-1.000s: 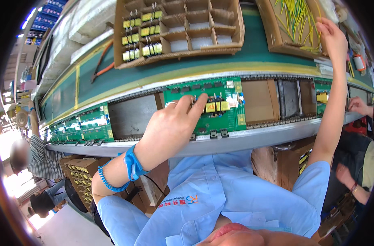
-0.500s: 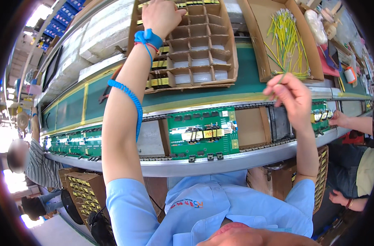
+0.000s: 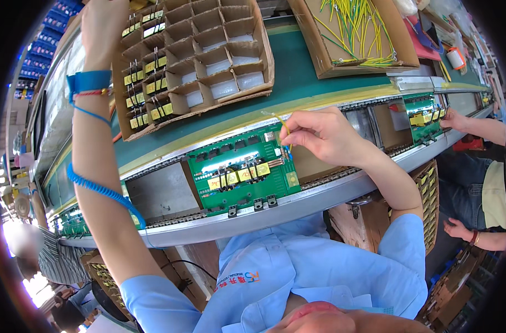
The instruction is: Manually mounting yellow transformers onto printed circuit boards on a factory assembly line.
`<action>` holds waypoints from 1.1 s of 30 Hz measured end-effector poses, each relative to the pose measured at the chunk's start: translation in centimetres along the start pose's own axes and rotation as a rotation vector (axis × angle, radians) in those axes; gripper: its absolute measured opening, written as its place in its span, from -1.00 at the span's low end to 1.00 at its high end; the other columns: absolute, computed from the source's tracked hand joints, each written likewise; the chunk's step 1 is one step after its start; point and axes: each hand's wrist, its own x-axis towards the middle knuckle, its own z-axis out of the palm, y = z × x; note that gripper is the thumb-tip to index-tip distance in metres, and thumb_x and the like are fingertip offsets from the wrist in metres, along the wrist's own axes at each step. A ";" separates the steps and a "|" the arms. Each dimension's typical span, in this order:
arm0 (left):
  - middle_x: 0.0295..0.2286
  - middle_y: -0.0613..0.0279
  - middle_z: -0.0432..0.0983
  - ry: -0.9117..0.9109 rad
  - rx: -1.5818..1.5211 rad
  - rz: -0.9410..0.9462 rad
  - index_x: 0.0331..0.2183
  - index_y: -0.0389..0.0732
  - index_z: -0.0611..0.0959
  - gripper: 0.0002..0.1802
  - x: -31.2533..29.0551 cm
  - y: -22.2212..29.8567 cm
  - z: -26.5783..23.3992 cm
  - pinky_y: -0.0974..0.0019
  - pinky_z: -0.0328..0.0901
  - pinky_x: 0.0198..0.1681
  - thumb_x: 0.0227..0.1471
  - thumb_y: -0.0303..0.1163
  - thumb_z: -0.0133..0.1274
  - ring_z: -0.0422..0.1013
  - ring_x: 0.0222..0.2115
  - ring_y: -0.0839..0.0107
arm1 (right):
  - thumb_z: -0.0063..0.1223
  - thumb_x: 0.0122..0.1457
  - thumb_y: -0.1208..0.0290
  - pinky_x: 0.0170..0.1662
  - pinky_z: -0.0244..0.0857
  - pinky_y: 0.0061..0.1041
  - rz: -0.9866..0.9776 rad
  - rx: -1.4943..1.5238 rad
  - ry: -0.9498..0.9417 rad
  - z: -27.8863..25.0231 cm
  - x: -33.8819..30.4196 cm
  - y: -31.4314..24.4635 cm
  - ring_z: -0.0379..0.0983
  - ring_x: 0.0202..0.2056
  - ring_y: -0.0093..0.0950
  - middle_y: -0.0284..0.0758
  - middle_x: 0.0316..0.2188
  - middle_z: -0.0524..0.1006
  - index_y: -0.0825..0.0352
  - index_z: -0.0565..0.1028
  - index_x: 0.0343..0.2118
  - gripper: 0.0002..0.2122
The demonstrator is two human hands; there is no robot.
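My right hand (image 3: pixel 328 136) pinches a thin yellow-green wire (image 3: pixel 284 123) between thumb and fingertips, over the right end of a green circuit board (image 3: pixel 247 151). Two yellow-wrapped transformers (image 3: pixel 238 176) sit mid-board, and black components line its edges. My left arm reaches far forward, with my left hand (image 3: pixel 104 33) at the upper left, by the left side of a divided cardboard box (image 3: pixel 214 97). Its fingers are cut off or hidden at the top. Several yellow-and-black transformers (image 3: pixel 156 86) occupy the box's left cells. A blue band with a coiled cord (image 3: pixel 106 191) goes along that arm.
An open cardboard box of yellow-green wires (image 3: pixel 355 33) stands at the far right. The boards lie on a metal-railed conveyor (image 3: pixel 236 220). At right, another person's hand (image 3: pixel 455 119) touches a further circuit board (image 3: pixel 422 114). Transformer-filled cartons (image 3: pixel 429 205) stand below the rail.
My right hand has come left and down with the wire, from near the wire box to the board's right end. My left hand has moved left from the divided box's cells. The view has shifted.
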 end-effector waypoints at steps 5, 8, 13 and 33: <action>-0.33 -0.02 0.60 -0.169 0.386 0.065 -0.09 -0.12 0.59 -0.66 -2.8 -2.3 -0.2 0.10 0.38 -0.19 0.18 -0.15 -0.03 0.51 -0.27 0.01 | 0.15 0.10 0.60 -0.35 0.43 -0.51 -0.105 -0.154 -0.013 0.8 -0.1 0.5 0.59 -0.39 -0.38 -0.28 -0.45 0.62 0.37 0.55 -0.36 -0.95; -0.27 -0.02 0.61 -0.223 0.470 0.099 0.03 -0.07 0.54 -0.58 -3.6 -2.8 -1.0 0.19 0.40 -0.15 0.18 -0.12 0.01 0.54 -0.21 0.09 | 0.16 0.09 0.59 -0.37 0.43 -0.49 -0.171 -0.196 0.012 1.0 0.0 0.5 0.59 -0.40 -0.37 -0.27 -0.45 0.62 0.37 0.55 -0.36 -0.94; -0.30 -0.10 0.53 -0.419 0.182 0.086 -0.01 -0.14 0.50 -0.58 -4.7 4.7 -3.9 0.07 0.36 -0.19 0.03 -0.47 0.06 0.47 -0.24 -0.04 | 0.19 0.06 0.58 -0.41 0.41 -0.47 -0.210 -0.259 0.040 1.2 -0.1 0.6 0.56 -0.45 -0.33 -0.28 -0.48 0.60 0.35 0.54 -0.36 -0.91; -0.02 0.07 0.48 -0.561 -0.701 -0.418 0.08 -0.31 0.47 -0.43 -18.8 4.1 -19.6 0.38 0.38 -0.02 -0.01 -0.62 0.17 0.46 -0.09 0.37 | 0.31 -0.03 0.33 -0.46 0.38 -0.49 -0.487 -0.485 0.142 1.2 -1.3 -1.4 0.53 -0.51 -0.38 -0.34 -0.51 0.58 0.27 0.57 -0.16 -0.66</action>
